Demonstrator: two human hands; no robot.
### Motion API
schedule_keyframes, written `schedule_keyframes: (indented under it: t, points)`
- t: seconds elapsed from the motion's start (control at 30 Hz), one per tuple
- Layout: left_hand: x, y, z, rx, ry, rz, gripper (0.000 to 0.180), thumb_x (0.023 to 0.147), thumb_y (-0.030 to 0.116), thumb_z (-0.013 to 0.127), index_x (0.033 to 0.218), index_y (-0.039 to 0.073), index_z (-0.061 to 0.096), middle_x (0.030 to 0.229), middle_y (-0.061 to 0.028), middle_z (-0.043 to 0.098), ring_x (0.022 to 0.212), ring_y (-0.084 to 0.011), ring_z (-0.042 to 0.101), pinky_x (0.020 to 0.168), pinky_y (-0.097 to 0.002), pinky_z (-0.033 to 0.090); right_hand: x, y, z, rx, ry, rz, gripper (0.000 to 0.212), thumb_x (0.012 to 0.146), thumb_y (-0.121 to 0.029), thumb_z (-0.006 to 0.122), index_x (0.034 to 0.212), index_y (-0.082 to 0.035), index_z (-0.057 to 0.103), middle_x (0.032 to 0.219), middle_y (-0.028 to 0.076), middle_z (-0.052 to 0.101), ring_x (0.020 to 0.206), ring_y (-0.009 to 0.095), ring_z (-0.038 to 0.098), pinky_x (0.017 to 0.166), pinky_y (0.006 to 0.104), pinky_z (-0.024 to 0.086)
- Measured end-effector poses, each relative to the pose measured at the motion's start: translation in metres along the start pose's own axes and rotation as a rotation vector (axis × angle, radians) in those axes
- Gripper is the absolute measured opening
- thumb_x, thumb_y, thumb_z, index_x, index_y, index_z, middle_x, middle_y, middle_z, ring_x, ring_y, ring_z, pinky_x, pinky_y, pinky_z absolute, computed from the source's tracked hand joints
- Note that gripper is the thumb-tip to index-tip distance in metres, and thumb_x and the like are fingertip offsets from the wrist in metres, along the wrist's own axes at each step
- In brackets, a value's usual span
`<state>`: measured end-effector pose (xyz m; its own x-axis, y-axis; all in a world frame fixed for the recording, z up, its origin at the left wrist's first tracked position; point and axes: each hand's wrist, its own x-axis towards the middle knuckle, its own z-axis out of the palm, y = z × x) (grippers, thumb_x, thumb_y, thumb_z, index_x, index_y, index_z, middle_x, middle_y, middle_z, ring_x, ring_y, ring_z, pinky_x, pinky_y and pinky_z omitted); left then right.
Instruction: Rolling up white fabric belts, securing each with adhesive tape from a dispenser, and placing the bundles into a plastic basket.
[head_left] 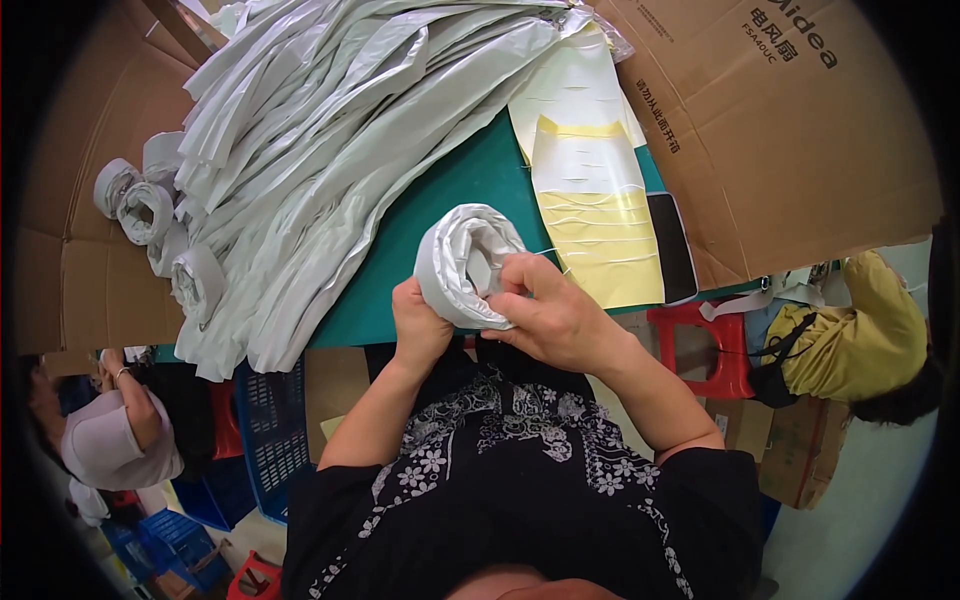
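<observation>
Both my hands hold a coiled roll of white plastic sheeting over the near edge of the green tabletop. My left hand wraps around its lower left side. With the fingers of my right hand, I pinch the roll's right rim, the fingertips partly inside its hollow middle. Long white plastic strips lie bunched across the table to the left and far side. Several similar finished-looking rolls sit at the far left. Yellow and white backing sheets with thin white strips lie to the right of the roll.
A dark phone-like slab lies beside the yellow sheets. Cardboard panels stand along the right and left sides. Below the table are a blue plastic crate and a red stool. Other people sit at both sides.
</observation>
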<state>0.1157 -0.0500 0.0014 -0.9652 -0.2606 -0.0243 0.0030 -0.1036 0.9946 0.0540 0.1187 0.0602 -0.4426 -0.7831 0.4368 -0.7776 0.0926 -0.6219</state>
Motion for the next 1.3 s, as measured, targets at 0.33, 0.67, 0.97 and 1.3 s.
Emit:
schedule_keyframes:
  t: [0.33, 0.67, 0.97, 1.3]
  points:
    - [-0.004, -0.031, -0.019, -0.725, -0.439, -0.187, 0.054, 0.083, 0.003, 0.059, 0.131, 0.005, 0.036, 0.123, -0.0087, 0.048, 0.113, -0.0191, 0.049, 0.096, -0.0331, 0.041, 0.005, -0.002, -0.006, 0.010, -0.006, 0.001, 0.032, 0.065, -0.018, 0.077, 0.083, -0.002, 0.055, 0.098, 0.011, 0.046, 0.090, 0.026, 0.050, 0.076, 0.0339, 0.046]
    - [0.011, -0.005, -0.009, -0.582, -0.502, -0.186, 0.038, 0.083, 0.015, 0.060, 0.117, 0.003, 0.049, 0.109, -0.0046, 0.055, 0.097, -0.0156, 0.055, 0.084, -0.0291, 0.047, 0.006, -0.013, 0.003, 0.095, 0.096, 0.021, 0.033, 0.064, -0.009, 0.076, 0.093, -0.003, 0.062, 0.103, 0.009, 0.046, 0.090, 0.025, 0.050, 0.081, 0.0367, 0.045]
    - [-0.014, 0.064, -0.012, 0.524, -0.111, 0.317, 0.023, 0.083, 0.010, 0.060, 0.105, 0.004, 0.062, 0.052, 0.0022, 0.041, 0.046, -0.0033, 0.035, 0.044, -0.0195, 0.027, 0.004, 0.018, -0.009, -0.385, 0.024, -0.186, 0.025, 0.062, -0.005, 0.069, 0.086, -0.003, 0.060, 0.098, 0.008, 0.047, 0.095, 0.025, 0.052, 0.098, 0.0467, 0.040]
    - [0.000, 0.057, -0.002, -0.147, -0.328, -0.269, 0.011, 0.082, 0.006, 0.064, 0.091, -0.001, 0.061, 0.056, -0.0001, 0.055, 0.041, -0.0038, 0.043, 0.038, -0.0192, 0.033, 0.008, 0.022, -0.015, -0.411, 0.032, -0.254, 0.025, 0.060, -0.005, 0.069, 0.082, -0.002, 0.059, 0.096, 0.008, 0.046, 0.090, 0.025, 0.053, 0.095, 0.0456, 0.042]
